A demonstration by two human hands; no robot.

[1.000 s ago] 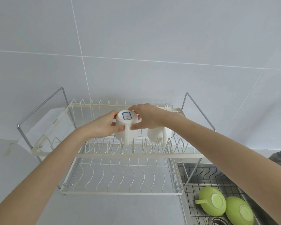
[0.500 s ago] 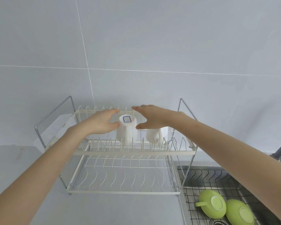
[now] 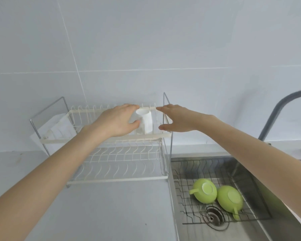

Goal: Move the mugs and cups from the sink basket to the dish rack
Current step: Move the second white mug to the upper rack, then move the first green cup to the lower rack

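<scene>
Two-tier cream-coated wire dish rack (image 3: 111, 137) with bare chrome end frames stands on the smooth grey counter (image 3: 97, 211), back against the glossy pale tiled wall (image 3: 146, 40). On the rack's upper tier, toward its right end, a smooth white cylindrical mug (image 3: 146, 122) stands among the prongs; the frame is blurry there, so I can't tell whether more white cups sit behind it. My left hand (image 3: 117, 121) is just left of that mug, fingers loosely spread and curved, thumb near its side; can't tell if it touches. My right hand (image 3: 176, 120) hovers over the rack's right end, fingers straight and spread, holding nothing, apart from the mug. Right of the rack, in the brushed stainless sink (image 3: 250, 228), a dark wire sink basket (image 3: 189, 173) holds two round glossy lime-green cups lying bottom-up and touching: the left green cup (image 3: 204, 191) with handle pointing toward the rack, the right green cup (image 3: 230, 199) with handle pointing away from it. A round metal drain (image 3: 214, 217) sits just in front of them. A curved grey faucet (image 3: 274, 112) rises behind the sink.
</scene>
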